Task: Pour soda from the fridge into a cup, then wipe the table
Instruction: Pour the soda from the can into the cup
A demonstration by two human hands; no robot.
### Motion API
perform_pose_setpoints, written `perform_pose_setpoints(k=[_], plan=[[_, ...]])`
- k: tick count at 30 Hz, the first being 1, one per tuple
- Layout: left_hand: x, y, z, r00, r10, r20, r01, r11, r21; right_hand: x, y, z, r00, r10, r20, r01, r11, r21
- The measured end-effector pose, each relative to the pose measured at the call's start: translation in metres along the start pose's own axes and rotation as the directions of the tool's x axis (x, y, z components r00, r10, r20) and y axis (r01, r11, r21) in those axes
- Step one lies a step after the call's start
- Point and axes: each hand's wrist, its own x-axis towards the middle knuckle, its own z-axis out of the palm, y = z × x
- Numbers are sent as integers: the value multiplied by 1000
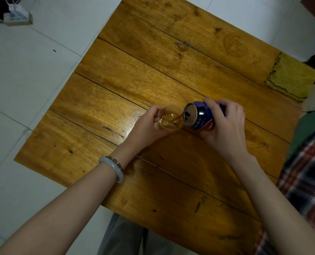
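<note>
One wooden table (153,70), where the right hand (226,129) pours from a soda can (200,115) into a cup (170,117) held by the left hand (149,126).

The plank table fills most of the view. A yellow cloth (291,78) lies at its far right corner, well apart from the pour. The right hand's fingers (212,107) are clenched round the blue soda can, tipped almost sideways with its mouth just beside the cup's rim. The left hand wraps round the clear plastic cup near the table's middle; whether the cup rests on the wood or is slightly lifted cannot be told. A thin brown stream (177,118) falls into the cup, which looks under half full. Likely risks: the light cup tips if the left grip loosens, foam climbs over the rim if the soda can tilts further, or the stream, so close to the rim, misses and wets the table.
</note>
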Motion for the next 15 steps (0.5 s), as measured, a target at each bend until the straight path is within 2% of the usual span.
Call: perform_pose_setpoints(k=[15], plan=[[0, -2, 1, 1000, 10, -15, -10, 1000, -5, 0, 5, 0, 1000, -5, 3, 5, 1000, -28]])
